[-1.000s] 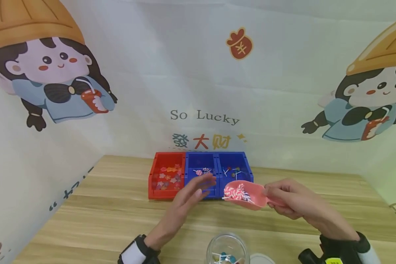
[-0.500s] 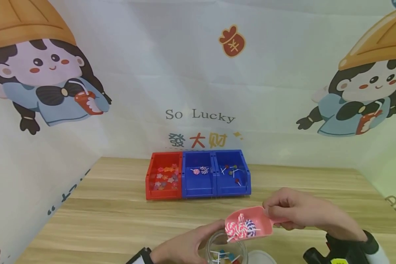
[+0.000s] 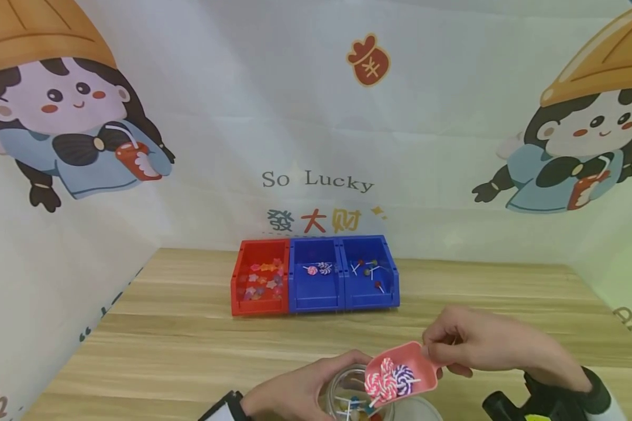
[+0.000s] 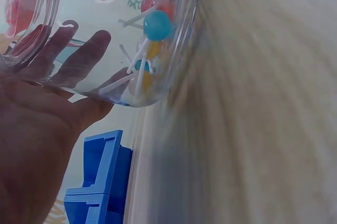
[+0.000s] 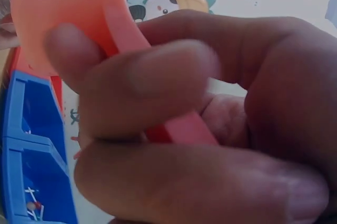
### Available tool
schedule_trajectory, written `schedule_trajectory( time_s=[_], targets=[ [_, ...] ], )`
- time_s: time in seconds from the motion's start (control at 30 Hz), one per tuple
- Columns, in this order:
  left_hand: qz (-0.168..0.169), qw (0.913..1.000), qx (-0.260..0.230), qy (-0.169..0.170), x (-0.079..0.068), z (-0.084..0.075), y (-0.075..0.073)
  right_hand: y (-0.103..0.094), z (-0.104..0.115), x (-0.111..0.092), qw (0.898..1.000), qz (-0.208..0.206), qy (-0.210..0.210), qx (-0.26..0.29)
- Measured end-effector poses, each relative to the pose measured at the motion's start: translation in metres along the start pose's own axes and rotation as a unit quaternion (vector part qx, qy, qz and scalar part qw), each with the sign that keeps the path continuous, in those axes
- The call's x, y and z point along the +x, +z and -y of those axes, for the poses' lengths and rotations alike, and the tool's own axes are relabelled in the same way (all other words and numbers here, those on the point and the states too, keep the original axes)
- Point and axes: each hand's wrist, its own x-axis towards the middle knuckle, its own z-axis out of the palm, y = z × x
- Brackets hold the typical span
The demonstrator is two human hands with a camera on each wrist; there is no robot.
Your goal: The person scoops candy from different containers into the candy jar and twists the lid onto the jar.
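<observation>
My right hand [image 3: 479, 342] grips the handle of a pink scoop [image 3: 418, 363], fingers curled round it in the right wrist view. Pink-and-white and purple-and-white swirl lollipops [image 3: 387, 380] lie in the scoop, which tilts with its front lip over the mouth of a clear jar [image 3: 338, 383]. Around the jar's left side curls my left hand [image 3: 297, 389], its fingers showing through the clear wall in the left wrist view. Inside the jar are several small ball lollipops [image 4: 158, 25], blue, yellow and red, with white sticks. The head view cuts off the jar's lower part.
A red bin [image 3: 260, 308] with star-shaped pieces stands at the back of the wooden table [image 3: 179, 327]. Joined beside it are a middle blue bin [image 3: 316, 299] with a few swirl lollipops and a right blue bin [image 3: 371, 299] with several ball lollipops. A whitish round lid [image 3: 420, 410] lies right of the jar.
My left hand has come down from near the bins and taken hold of the jar. The right hand has brought the loaded scoop down and toward me, over the jar's mouth, tilting it.
</observation>
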Motion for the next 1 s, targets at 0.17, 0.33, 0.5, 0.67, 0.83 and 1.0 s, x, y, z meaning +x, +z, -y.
schedule_trajectory(
  time_s=[0.17, 0.33, 0.5, 0.67, 0.83, 1.0],
  targets=[
    [0.001, 0.9999, 0.01, -0.005, 0.0, -0.002, -0.001, 0.001, 0.008, 0.0, 0.999, -0.026, 0.005, -0.04],
    [0.008, 0.9999, 0.011, -0.008, 0.0, -0.003, -0.002, 0.006, 0.018, -0.003, 0.993, -0.061, 0.037, -0.089],
    [0.023, 0.9995, -0.002, -0.02, -0.002, -0.004, -0.003, 0.014, 0.027, -0.005, 0.981, -0.097, 0.087, -0.145],
    [0.027, 0.9986, -0.026, -0.038, -0.002, -0.004, -0.001, 0.019, 0.029, -0.006, 0.974, -0.113, 0.105, -0.168],
    [0.025, 0.9983, -0.032, -0.043, -0.002, -0.004, -0.001, 0.023, 0.031, -0.007, 0.969, -0.12, 0.107, -0.186],
    [0.02, 0.9993, -0.007, -0.03, -0.003, -0.004, -0.002, 0.026, 0.034, -0.007, 0.963, -0.127, 0.104, -0.213]
  ],
)
